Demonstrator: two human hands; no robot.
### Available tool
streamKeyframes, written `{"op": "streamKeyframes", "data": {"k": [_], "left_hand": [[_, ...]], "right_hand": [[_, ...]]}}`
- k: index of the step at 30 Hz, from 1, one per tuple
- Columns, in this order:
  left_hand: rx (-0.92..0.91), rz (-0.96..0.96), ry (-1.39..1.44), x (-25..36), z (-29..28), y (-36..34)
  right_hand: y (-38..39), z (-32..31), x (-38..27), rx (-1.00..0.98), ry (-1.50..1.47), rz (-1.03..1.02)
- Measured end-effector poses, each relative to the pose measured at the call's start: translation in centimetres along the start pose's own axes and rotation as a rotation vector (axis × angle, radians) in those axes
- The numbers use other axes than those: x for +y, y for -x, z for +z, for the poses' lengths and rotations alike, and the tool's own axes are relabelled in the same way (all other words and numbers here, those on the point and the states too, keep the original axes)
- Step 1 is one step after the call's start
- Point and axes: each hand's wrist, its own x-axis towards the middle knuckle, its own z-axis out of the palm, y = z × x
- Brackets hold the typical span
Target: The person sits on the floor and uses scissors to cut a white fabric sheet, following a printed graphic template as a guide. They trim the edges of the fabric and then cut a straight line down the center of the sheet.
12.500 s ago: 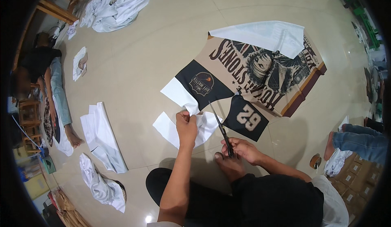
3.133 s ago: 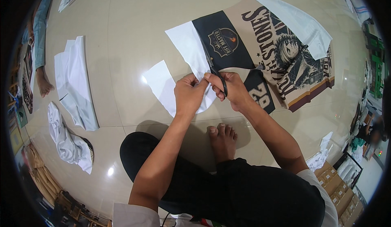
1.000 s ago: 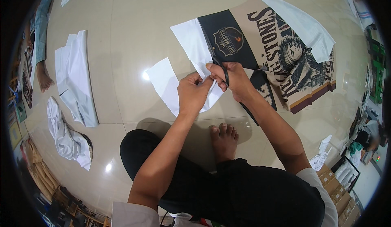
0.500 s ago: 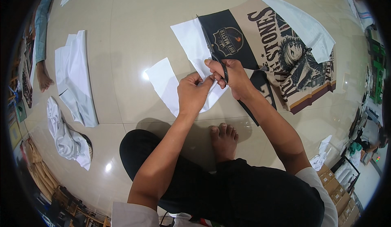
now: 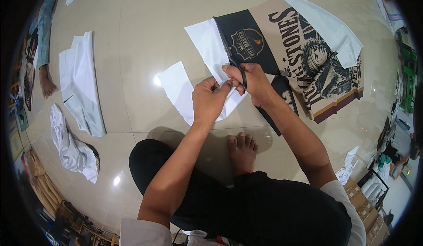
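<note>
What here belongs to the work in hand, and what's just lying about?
In use:
black scissors, in the right hand
white fabric, pinched by the left hand
black badged panel alongside
probably the printed beige fabric

Apparently lying about:
folded white cloth
crumpled white cloth
cardboard boxes

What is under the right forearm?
Under the right forearm lies a black panel, showing on both sides of the arm, with pale print on its right side. The tiled floor shows nearby. The panel's middle is covered, so any print there cannot be seen.
</note>
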Motion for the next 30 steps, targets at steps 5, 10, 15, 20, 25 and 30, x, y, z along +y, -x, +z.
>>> {"op": "streamKeyframes", "data": {"k": [5,10,15,20,25,30], "left_hand": [[-0.007,-0.02,-0.028,-0.1,-0.1,-0.1],[0.003,-0.001,0.025,0.1,0.1,0.1],[-0.002,-0.012,-0.007,0.1,-0.1,0.0],[0.001,-0.008,0.015,0.0,0.1,0.0],[0.001,-0.002,0.028,-0.2,0.1,-0.1],[-0.008,-0.007,0.03,-0.5,0.1,-0.1]], "right_hand": [[-0.1,0.1,-0.4,0.025,0.042,0.017],[-0.5,0.3,-0.8,0.021,0.033,0.026],[-0.5,0.3,-0.9,0.015,0.028,0.029],[-0.7,0.1,-0.8,0.016,0.042,0.022],[-0.7,0.1,-0.8,0.014,0.04,0.021],[-0.7,0.2,-1.1,0.022,0.039,0.027]]}}
